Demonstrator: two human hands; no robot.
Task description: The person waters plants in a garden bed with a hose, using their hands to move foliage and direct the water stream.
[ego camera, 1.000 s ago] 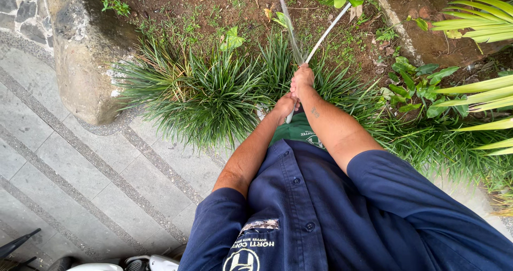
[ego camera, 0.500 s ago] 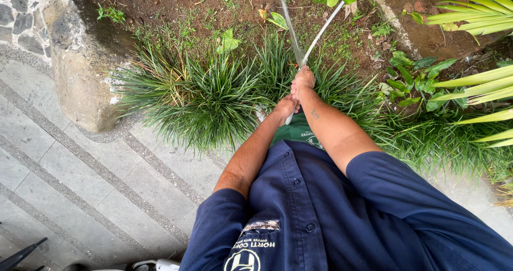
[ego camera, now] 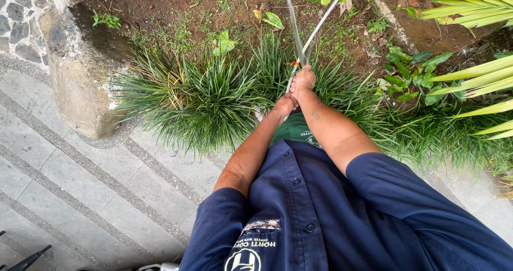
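Grey paving (ego camera: 80, 185) with darker strips runs up to a planted bed, and a thick grass clump (ego camera: 208, 100) spills over its edge. Left of the grass clump stands a rough stone block (ego camera: 80, 78). Behind the clump lies bare soil (ego camera: 176, 4) with small weeds, and to its right are long yellow-green leaves (ego camera: 470, 78).

The person, in a dark blue shirt (ego camera: 331, 217), stands on the paving with both arms stretched over the right end of the grass clump. The right hand (ego camera: 303, 80) is the farther one, with the left hand (ego camera: 284, 105) just behind and below it. Both are closed in fists on a thin white rod (ego camera: 320, 25), which rises from the hands and slants away over the bed past the clump. Whether it is a stiff rod or a hose cannot be told. The fingers are wrapped tight around it, though their tips are hidden on the far side. A second, greyer streak (ego camera: 291, 20) leaves the same spot at a steeper angle, too blurred to name.

The step in hand looks like holding and aiming the rod over the bed with a two-handed grip. Any next move calls for keeping both fists firm and swinging from the shoulders, so the far end stays under control above the plants.
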